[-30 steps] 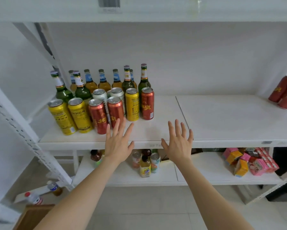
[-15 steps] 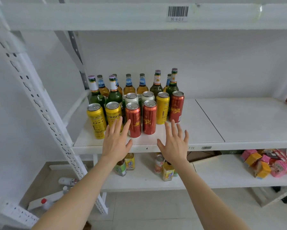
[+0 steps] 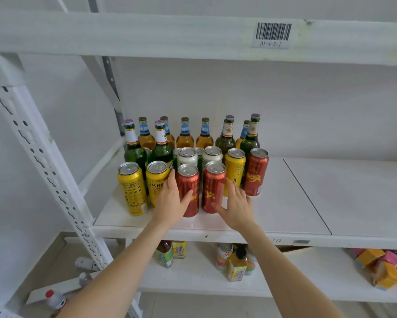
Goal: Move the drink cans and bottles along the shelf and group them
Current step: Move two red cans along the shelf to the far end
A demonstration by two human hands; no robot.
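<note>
1. White metal shelf (image 3: 284, 203), reference for all entries: flat board with a seam line right of centre; all its stock stands at its left end.
2. Perforated white upright (image 3: 43, 161): slants past the shelf's left end.
3. Amber bottles (image 3: 185, 138), blue neck labels: upright in a row at the back of the shelf, left end.
4. Green bottles (image 3: 134, 150), four: upright just ahead of the amber row, two at the shelf's far left, two nearer its middle.
5. Yellow cans (image 3: 132, 189), three: two at the shelf's front left corner, one a row back and further right.
6. Red cans (image 3: 213, 189), three: two side by side at the shelf's front, right of the yellow pair; one a row back, at the group's right edge.
7. White cans (image 3: 212, 154), two: mid-depth on the shelf, behind the front red pair.
8. Left hand (image 3: 170, 203): over the shelf's front edge, fingers straight along the left flank of the left front red can, thumb spread across its face, not closed round it.
9. Right hand (image 3: 236, 207): over the shelf's front edge, fingers straight and together, pointing into the gap right of the right front red can, thumb apart near that can's base; holds nothing.
10. Small drinks (image 3: 236, 265), assorted: upright on the tier below the shelf.
11. Cartons (image 3: 385, 267), orange and pink: heaped below the shelf's right end.
12. Barcode label (image 3: 273, 34): on the beam above the shelf.
</note>
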